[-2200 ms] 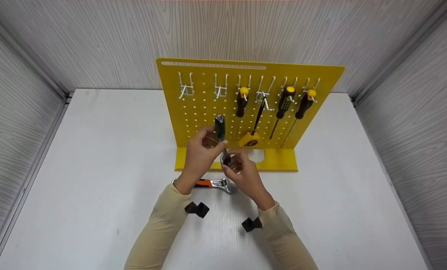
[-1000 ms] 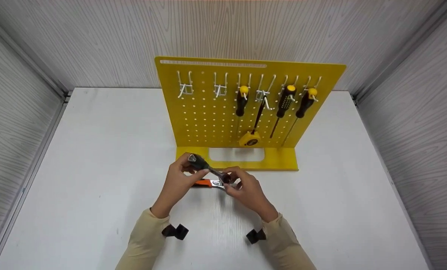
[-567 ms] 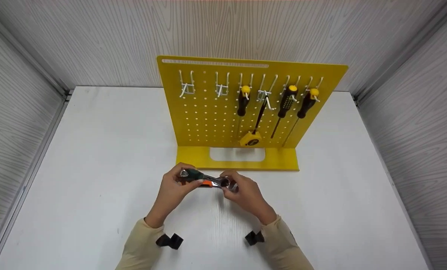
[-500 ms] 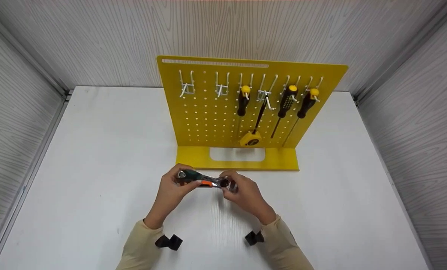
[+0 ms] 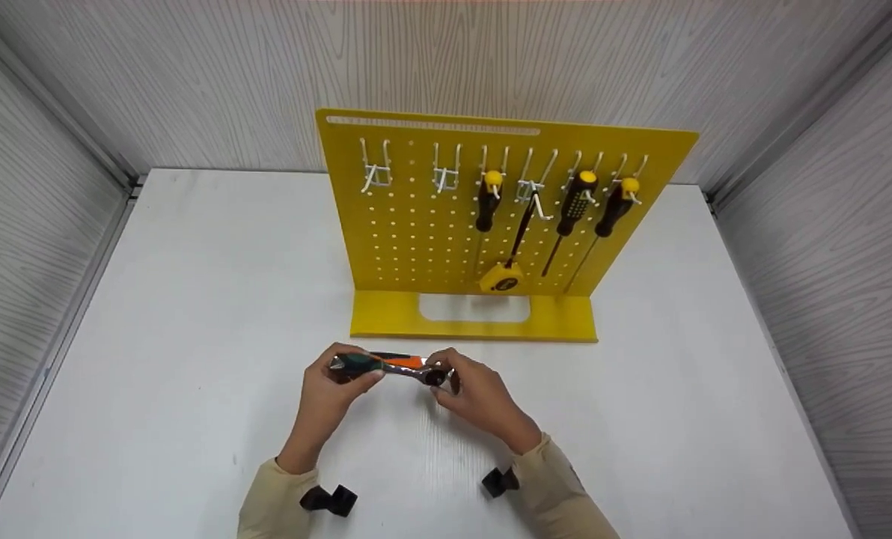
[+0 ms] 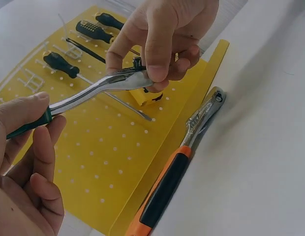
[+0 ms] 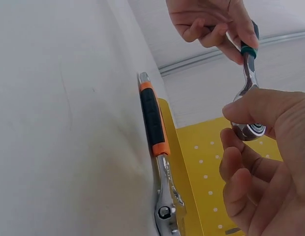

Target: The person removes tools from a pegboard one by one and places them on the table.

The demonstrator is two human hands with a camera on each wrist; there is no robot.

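A ratchet wrench [image 5: 408, 370] with a green and black handle and a chrome head lies level between both hands, above the white table. My left hand [image 5: 325, 400] pinches its handle between thumb and fingers. At the other end, my right hand [image 5: 480, 391] grips the round head; in the left wrist view the square drive stub [image 6: 137, 62] points up beside those fingers. Beneath the ratchet rests an adjustable wrench [image 7: 153, 115] with an orange and black handle, partly covered in the head view. Neither hand touches it in the wrist views.
Behind the hands stands a yellow pegboard [image 5: 431, 239] on a flat foot. It carries several screwdrivers [image 5: 577, 203] and a yellow tape measure [image 5: 502, 278] on white hooks. Two hooks at its left, including the outermost hook [image 5: 376, 177], hang bare. Grey wood-grain panels [image 5: 214, 82] enclose the table.
The ratchet was steeply tilted before the pegboard, handle up. Both hands have lowered it toward the person, turned it level with its handle to the left, and shifted slightly left.
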